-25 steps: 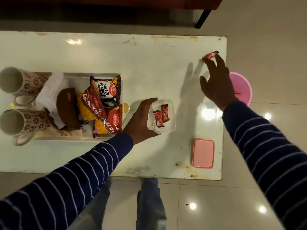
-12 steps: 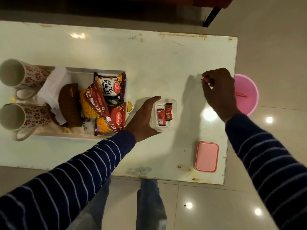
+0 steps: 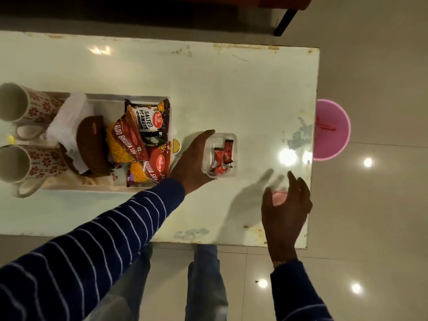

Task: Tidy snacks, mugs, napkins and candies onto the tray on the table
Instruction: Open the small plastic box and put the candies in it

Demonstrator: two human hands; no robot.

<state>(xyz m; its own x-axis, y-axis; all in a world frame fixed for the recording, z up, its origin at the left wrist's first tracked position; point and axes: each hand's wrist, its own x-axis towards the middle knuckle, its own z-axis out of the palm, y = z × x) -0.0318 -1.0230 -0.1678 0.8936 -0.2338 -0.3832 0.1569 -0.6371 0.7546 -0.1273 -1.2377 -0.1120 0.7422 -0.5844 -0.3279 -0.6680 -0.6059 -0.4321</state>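
My left hand [image 3: 192,158] is shut on the left side of a clear plastic box [image 3: 232,138] that stands on the table just right of the tray. Three red candies [image 3: 222,156] lie in the box. My right hand [image 3: 285,212] hovers with fingers spread over a pink lid [image 3: 279,198] near the table's front right corner; the hand hides most of the lid. The white tray [image 3: 104,97] at the left holds snack packets [image 3: 150,117], a white napkin [image 3: 69,117] and a brown pouch [image 3: 92,144]. Two patterned mugs [image 3: 25,163] stand at its left end.
The white table [image 3: 231,89] ends close to my right hand, with worn patches along its right and front edges. A pink bucket [image 3: 331,130] stands on the floor beyond the right edge. A dark chair leg [image 3: 284,22] shows at the far side.
My right hand picked up a red candy at the far right edge and brought it back. The box now holds three candies, and the hand has dropped down over the pink lid.
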